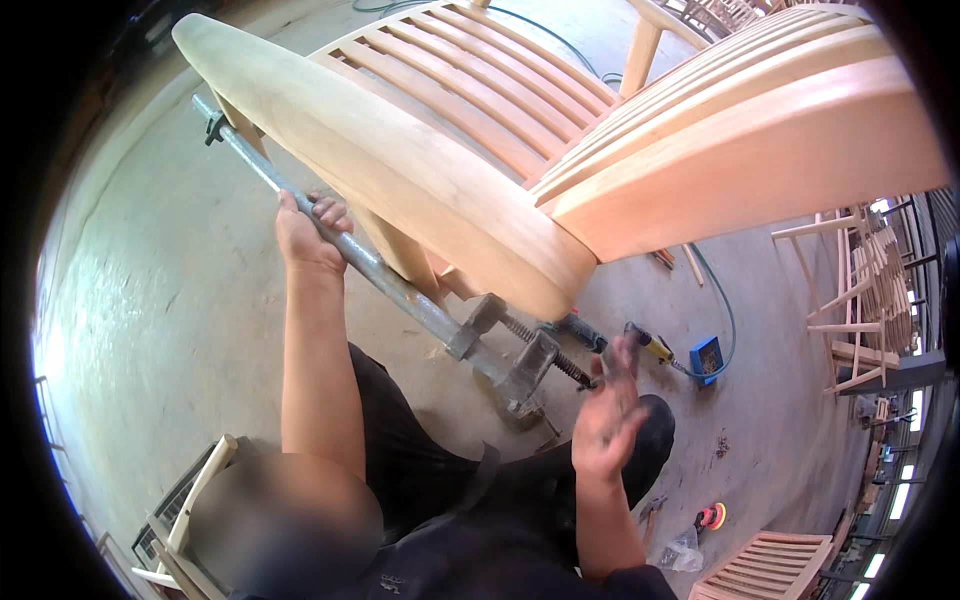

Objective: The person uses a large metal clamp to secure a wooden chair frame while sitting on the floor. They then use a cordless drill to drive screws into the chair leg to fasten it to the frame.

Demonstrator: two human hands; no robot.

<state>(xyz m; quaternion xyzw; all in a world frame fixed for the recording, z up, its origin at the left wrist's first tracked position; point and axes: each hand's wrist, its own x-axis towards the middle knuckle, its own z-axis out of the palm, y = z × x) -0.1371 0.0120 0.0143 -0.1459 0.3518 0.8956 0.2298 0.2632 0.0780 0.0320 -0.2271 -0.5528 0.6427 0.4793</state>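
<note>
From the head view, my left hand is clamped around the grey steel bar of a long pipe clamp, which runs slantwise under the pale wooden armrest of an unfinished slatted chair. My right hand hangs open with fingers spread, just beside the clamp's screw end, holding nothing. A blue box and an orange sander lie on the concrete floor.
</note>
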